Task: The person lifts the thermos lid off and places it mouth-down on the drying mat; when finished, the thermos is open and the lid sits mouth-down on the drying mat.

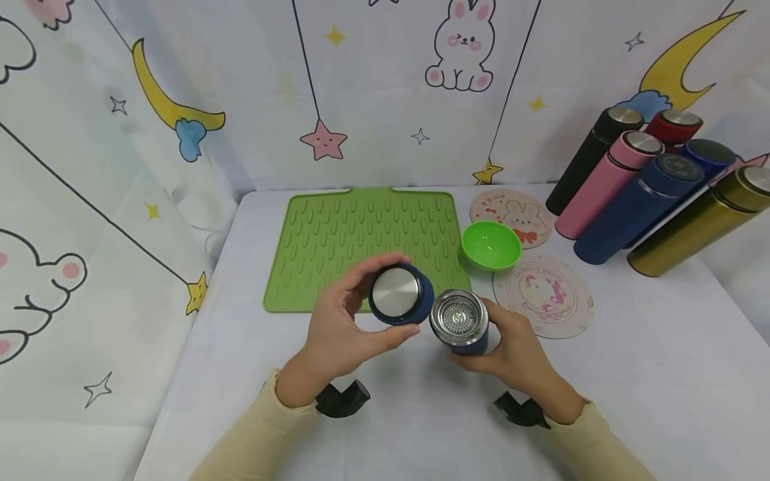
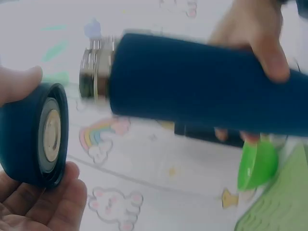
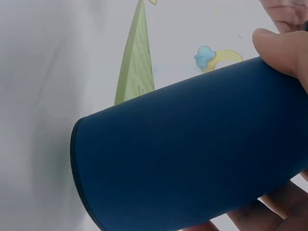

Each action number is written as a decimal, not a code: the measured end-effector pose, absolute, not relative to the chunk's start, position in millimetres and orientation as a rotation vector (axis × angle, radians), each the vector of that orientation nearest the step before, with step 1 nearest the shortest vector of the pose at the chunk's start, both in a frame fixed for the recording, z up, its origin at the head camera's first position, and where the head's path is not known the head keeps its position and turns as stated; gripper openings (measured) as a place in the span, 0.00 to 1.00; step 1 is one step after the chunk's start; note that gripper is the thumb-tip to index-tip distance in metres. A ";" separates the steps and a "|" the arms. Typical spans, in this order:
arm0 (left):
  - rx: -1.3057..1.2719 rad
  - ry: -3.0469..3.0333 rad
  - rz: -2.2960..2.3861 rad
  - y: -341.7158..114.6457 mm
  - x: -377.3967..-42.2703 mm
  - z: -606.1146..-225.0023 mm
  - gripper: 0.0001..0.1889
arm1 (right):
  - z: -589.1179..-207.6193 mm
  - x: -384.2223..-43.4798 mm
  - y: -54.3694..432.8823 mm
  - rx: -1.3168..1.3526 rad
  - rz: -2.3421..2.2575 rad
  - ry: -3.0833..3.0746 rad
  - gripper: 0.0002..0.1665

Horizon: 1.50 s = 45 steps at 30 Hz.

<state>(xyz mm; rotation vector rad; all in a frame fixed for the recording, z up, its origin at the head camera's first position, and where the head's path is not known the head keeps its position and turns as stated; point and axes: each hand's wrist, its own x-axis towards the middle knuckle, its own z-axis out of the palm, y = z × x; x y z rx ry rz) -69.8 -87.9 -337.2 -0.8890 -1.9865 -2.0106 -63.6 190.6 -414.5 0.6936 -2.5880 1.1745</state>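
Observation:
My left hand (image 1: 338, 339) grips the cap (image 1: 396, 294) of a thermos between thumb and fingers. The cap is dark blue with a round steel top, and its hollow underside with a pale inner disc shows in the left wrist view. Close to its right, my right hand (image 1: 522, 349) holds the dark blue thermos bottle (image 3: 192, 154) round its body. The bottle's mouth is uncovered, showing a steel strainer (image 1: 460, 315) with small holes. In the left wrist view a gap separates the cap (image 2: 29, 134) from the bottle's steel neck (image 2: 98, 72).
Behind my hands lies a green ridged mat (image 1: 367, 234). A bright green bowl (image 1: 492, 246) stands at its right edge, near two round printed coasters (image 1: 544, 294). Several thermoses, including a pink one (image 1: 604, 187) and a gold one (image 1: 692, 227), stand at the back right.

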 end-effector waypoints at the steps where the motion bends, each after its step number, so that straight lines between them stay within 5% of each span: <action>1: -0.870 -2.007 -2.000 -89.5 -72.6 -338.9 0.42 | -415.3 -63.1 193.0 0.675 1.178 -2.589 0.50; 25: -0.243 -2.608 -1.550 -156.7 -216.1 -418.3 0.39 | -409.6 -46.7 292.0 -0.050 1.110 -2.514 0.57; 45: -0.052 -2.860 -1.108 -207.2 -293.8 -453.0 0.39 | -417.5 -44.8 380.0 -0.488 1.051 -2.288 0.45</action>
